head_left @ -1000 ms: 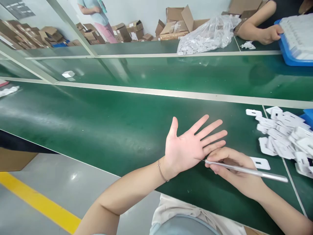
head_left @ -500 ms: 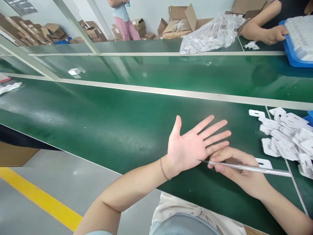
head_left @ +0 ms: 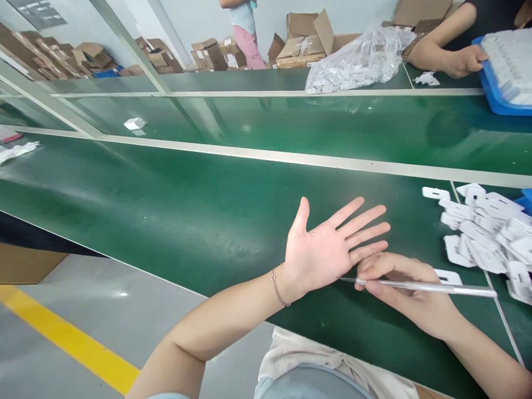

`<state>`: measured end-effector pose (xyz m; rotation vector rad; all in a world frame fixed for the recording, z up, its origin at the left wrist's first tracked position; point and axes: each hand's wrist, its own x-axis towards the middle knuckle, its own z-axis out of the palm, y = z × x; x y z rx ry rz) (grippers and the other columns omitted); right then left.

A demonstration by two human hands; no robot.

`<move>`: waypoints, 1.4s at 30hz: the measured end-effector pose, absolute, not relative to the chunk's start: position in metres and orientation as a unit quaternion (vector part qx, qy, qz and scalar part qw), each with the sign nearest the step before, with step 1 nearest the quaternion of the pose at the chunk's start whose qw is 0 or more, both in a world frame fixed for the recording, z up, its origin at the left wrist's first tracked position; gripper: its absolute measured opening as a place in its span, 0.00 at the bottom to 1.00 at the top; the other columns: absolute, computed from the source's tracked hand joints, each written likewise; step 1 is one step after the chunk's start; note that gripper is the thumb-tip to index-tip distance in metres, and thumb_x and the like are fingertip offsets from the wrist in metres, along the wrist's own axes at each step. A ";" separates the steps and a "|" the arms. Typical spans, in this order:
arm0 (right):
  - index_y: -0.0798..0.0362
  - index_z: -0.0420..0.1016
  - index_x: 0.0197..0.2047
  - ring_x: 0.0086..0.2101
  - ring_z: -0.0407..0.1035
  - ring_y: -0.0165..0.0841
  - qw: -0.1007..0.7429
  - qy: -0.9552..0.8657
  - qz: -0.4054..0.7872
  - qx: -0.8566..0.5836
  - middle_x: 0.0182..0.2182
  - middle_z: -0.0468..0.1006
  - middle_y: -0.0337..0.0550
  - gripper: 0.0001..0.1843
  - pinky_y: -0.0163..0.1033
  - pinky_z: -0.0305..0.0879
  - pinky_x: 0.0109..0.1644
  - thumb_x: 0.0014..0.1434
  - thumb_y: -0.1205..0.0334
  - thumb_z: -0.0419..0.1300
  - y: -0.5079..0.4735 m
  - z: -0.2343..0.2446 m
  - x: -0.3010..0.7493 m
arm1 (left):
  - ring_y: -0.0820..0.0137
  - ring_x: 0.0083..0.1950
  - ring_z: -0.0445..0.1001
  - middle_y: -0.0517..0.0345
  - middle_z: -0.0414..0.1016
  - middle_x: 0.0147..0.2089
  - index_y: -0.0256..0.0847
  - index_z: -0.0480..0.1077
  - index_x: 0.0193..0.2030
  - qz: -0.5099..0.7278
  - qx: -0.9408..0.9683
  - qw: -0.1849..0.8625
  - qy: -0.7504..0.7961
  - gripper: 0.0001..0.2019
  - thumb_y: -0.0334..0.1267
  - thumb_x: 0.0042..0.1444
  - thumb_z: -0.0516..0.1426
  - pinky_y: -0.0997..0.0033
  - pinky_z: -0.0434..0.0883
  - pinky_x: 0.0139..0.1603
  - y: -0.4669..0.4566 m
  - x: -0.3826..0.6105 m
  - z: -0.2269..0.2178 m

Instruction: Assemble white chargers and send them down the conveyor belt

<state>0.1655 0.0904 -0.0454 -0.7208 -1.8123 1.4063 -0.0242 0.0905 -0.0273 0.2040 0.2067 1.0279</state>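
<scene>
Your right hand (head_left: 409,308) grips a slim, silver, metal-looking pointed tool (head_left: 424,286). Your left hand (head_left: 319,256) is spread: a slip could prick it.

The light is bright and even; pale glare streaks the green surface (head_left: 174,188) toward its left edge. Soft shadow lies below the right hand (head_left: 409,302); boxes (head_left: 209,55) beyond look blurred.

On my feed I count the wearer's two hands (head_left: 318,255) (head_left: 405,291), one silvery tool (head_left: 440,287), one clear bag (head_left: 361,61), two other people (head_left: 247,41) (head_left: 492,25); the heaped white pieces (head_left: 480,230) overlap beyond counting.
</scene>
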 end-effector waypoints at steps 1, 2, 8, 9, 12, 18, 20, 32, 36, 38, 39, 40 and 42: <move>0.48 0.79 0.35 0.30 0.77 0.34 0.362 -0.702 0.547 -0.278 0.29 0.81 0.41 0.02 0.37 0.77 0.35 0.62 0.63 0.66 0.090 -0.045 0.166 | 0.48 0.75 0.55 0.42 0.56 0.74 0.37 0.49 0.75 0.490 0.097 0.861 0.098 0.45 0.69 0.62 0.37 0.50 0.53 0.73 0.090 -0.024 -0.027; 0.48 0.79 0.36 0.30 0.77 0.34 0.365 -0.699 0.549 -0.278 0.30 0.81 0.41 0.02 0.36 0.77 0.35 0.62 0.63 0.66 0.090 -0.045 0.166 | 0.48 0.75 0.55 0.42 0.56 0.74 0.37 0.49 0.75 0.490 0.097 0.861 0.099 0.45 0.69 0.62 0.37 0.50 0.53 0.73 0.091 -0.024 -0.028; 0.48 0.79 0.36 0.30 0.78 0.33 0.360 -0.706 0.547 -0.271 0.30 0.82 0.40 0.02 0.35 0.77 0.35 0.61 0.64 0.66 0.090 -0.044 0.165 | 0.49 0.75 0.54 0.42 0.56 0.74 0.36 0.50 0.74 0.491 0.101 0.859 0.099 0.44 0.69 0.63 0.37 0.49 0.52 0.74 0.090 -0.024 -0.028; 0.48 0.79 0.36 0.30 0.78 0.34 0.359 -0.706 0.549 -0.266 0.30 0.82 0.40 0.02 0.36 0.77 0.35 0.61 0.65 0.66 0.090 -0.044 0.164 | 0.49 0.75 0.54 0.42 0.56 0.74 0.36 0.51 0.74 0.492 0.102 0.859 0.099 0.44 0.69 0.63 0.37 0.49 0.52 0.74 0.090 -0.024 -0.028; 0.46 0.80 0.38 0.32 0.79 0.34 0.357 -0.699 0.558 -0.270 0.32 0.82 0.39 0.03 0.36 0.78 0.36 0.61 0.65 0.66 0.090 -0.045 0.164 | 0.49 0.75 0.54 0.42 0.57 0.74 0.35 0.53 0.73 0.493 0.109 0.858 0.098 0.44 0.69 0.63 0.37 0.50 0.53 0.73 0.090 -0.025 -0.029; 0.45 0.80 0.38 0.33 0.78 0.32 0.340 -0.711 0.554 -0.267 0.32 0.83 0.38 0.04 0.35 0.76 0.37 0.61 0.65 0.67 0.089 -0.045 0.163 | 0.48 0.75 0.54 0.41 0.57 0.74 0.34 0.54 0.72 0.495 0.115 0.855 0.101 0.44 0.68 0.63 0.37 0.49 0.55 0.73 0.090 -0.024 -0.030; 0.44 0.80 0.39 0.33 0.77 0.31 0.341 -0.710 0.557 -0.264 0.33 0.83 0.37 0.05 0.34 0.76 0.38 0.61 0.65 0.66 0.088 -0.045 0.163 | 0.49 0.75 0.54 0.41 0.57 0.74 0.34 0.54 0.72 0.496 0.116 0.855 0.101 0.44 0.68 0.63 0.37 0.49 0.55 0.73 0.090 -0.024 -0.030; 0.43 0.80 0.40 0.35 0.78 0.30 0.333 -0.709 0.560 -0.268 0.34 0.83 0.36 0.05 0.32 0.76 0.39 0.62 0.65 0.66 0.089 -0.047 0.165 | 0.48 0.74 0.56 0.40 0.59 0.72 0.34 0.58 0.70 0.499 0.105 0.853 0.112 0.43 0.68 0.63 0.37 0.48 0.56 0.72 0.091 -0.024 -0.029; 0.43 0.80 0.41 0.37 0.79 0.32 0.337 -0.697 0.566 -0.281 0.36 0.83 0.37 0.06 0.34 0.78 0.40 0.62 0.64 0.67 0.090 -0.049 0.165 | 0.49 0.74 0.56 0.41 0.59 0.73 0.35 0.59 0.70 0.498 0.107 0.853 0.111 0.43 0.69 0.63 0.38 0.49 0.56 0.73 0.090 -0.023 -0.029; 0.43 0.80 0.41 0.36 0.79 0.32 0.329 -0.704 0.565 -0.277 0.36 0.83 0.37 0.05 0.34 0.77 0.39 0.62 0.64 0.66 0.090 -0.050 0.165 | 0.49 0.74 0.56 0.41 0.59 0.72 0.34 0.59 0.70 0.499 0.106 0.853 0.113 0.43 0.69 0.63 0.38 0.49 0.56 0.72 0.090 -0.023 -0.029; 0.43 0.80 0.41 0.35 0.78 0.32 0.325 -0.708 0.564 -0.273 0.35 0.83 0.37 0.05 0.34 0.77 0.38 0.62 0.64 0.66 0.090 -0.050 0.166 | 0.48 0.74 0.56 0.40 0.59 0.72 0.34 0.59 0.70 0.499 0.105 0.853 0.114 0.43 0.69 0.63 0.38 0.48 0.57 0.72 0.090 -0.023 -0.029; 0.43 0.80 0.41 0.35 0.78 0.32 0.322 -0.712 0.563 -0.270 0.35 0.83 0.37 0.05 0.34 0.77 0.37 0.62 0.64 0.66 0.090 -0.050 0.166 | 0.48 0.74 0.56 0.40 0.60 0.72 0.34 0.60 0.70 0.499 0.105 0.853 0.116 0.43 0.69 0.63 0.38 0.48 0.57 0.72 0.090 -0.023 -0.028; 0.43 0.80 0.41 0.35 0.78 0.31 0.320 -0.718 0.559 -0.263 0.35 0.83 0.36 0.06 0.34 0.76 0.37 0.63 0.65 0.65 0.090 -0.050 0.166 | 0.48 0.74 0.57 0.41 0.60 0.72 0.35 0.60 0.69 0.499 0.105 0.852 0.117 0.43 0.69 0.63 0.38 0.48 0.58 0.71 0.091 -0.023 -0.028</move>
